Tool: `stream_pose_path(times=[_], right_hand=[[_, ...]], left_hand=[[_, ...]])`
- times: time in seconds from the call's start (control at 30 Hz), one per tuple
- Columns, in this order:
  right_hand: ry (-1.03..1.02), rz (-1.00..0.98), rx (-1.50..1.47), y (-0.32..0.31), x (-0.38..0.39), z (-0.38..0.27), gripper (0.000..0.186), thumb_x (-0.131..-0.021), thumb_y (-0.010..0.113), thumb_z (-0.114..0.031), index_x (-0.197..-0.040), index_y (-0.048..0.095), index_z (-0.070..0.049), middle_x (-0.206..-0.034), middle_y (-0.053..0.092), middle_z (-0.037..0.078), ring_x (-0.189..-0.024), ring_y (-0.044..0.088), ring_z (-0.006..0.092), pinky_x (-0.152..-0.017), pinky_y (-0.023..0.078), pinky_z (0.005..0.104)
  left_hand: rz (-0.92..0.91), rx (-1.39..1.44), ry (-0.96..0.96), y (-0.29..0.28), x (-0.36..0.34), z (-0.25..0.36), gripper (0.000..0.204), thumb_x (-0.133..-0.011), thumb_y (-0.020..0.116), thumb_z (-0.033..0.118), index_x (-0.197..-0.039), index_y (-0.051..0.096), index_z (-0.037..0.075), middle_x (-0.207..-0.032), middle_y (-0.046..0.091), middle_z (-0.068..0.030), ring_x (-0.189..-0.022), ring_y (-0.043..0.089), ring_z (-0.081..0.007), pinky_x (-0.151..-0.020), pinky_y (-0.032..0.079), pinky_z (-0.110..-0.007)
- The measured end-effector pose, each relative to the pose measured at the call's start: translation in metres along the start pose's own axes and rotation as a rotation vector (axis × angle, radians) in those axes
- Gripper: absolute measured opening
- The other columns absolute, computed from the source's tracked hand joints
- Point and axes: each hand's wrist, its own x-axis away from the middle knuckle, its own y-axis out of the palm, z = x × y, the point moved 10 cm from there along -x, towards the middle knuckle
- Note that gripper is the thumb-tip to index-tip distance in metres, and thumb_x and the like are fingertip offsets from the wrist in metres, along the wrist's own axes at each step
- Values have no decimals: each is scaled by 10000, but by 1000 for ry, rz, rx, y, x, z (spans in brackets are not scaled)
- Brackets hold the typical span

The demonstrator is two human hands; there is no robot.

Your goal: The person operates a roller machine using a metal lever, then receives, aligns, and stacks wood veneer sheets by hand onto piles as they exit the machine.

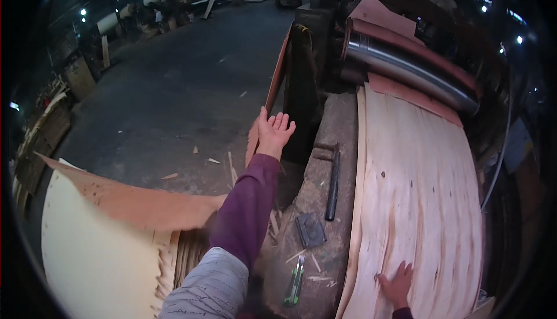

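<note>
My left hand (pixel 275 131) reaches forward with its palm turned up and fingers apart, holding nothing. Close beside it a thin reddish veneer sheet (pixel 279 71) stands on edge; whether the hand touches it I cannot tell. My right hand (pixel 398 285) rests with spread fingers on the near part of a pale wood veneer stack (pixel 423 185). At the far end of that stack, a reddish sheet (pixel 415 100) lies under a shiny metal roller (pixel 406 66) coated with reddish colour at its ends and back.
Between my arms, a worn ledge (pixel 333 122) carries a hammer (pixel 333 185), a dark block (pixel 311 230) and a green utility knife (pixel 294 284). Lower left stands a pale sheet stack (pixel 75 243) with a curled reddish sheet (pixel 145 206) on it. Wood scraps (pixel 170 176) litter the floor.
</note>
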Motion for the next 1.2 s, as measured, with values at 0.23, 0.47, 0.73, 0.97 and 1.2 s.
stream_pose_path(times=[0.23,0.47,0.73,0.97,1.2], right_hand=[[131,-268,63,7,6,-35,1178,-813,572,-705,-1507,60,99,-1548,-11,377,-1462,1,484,-1204,42,489],[189,-295,92,-5,7,-45,1148,-823,622,-643,-1513,61,82,-1557,27,358,-1463,37,473,-1204,78,500],[174,-277,70,8,12,-30,1113,-850,608,-624,-1516,50,71,-1573,12,324,-1473,22,449,-1209,61,495],[-49,82,-252,-93,-57,-92,735,-761,779,-478,-1216,599,71,-1188,613,283,-1101,609,365,-975,472,412],[-431,-204,-728,-142,-179,-409,553,-822,716,-394,-1173,578,10,-1031,631,79,-834,601,142,-598,490,298]], left_hand=[[52,414,-14,65,-101,-7,579,-817,731,484,-1169,466,107,-1090,562,-42,-1070,548,-237,-977,398,-530],[123,453,83,66,-152,-8,52,-821,570,47,-775,547,40,-769,552,-58,-781,587,-192,-796,545,-377],[-120,490,64,-28,-22,-32,92,-822,534,-15,-887,596,-33,-874,647,-132,-824,642,-247,-824,571,-381],[-164,54,-318,-193,248,-96,420,-896,516,144,-1290,530,1,-1234,631,-137,-1150,600,-292,-1023,458,-477],[135,-126,-522,-274,326,-93,496,-866,532,110,-1345,465,-2,-1362,544,-138,-1281,497,-308,-1109,354,-497]])
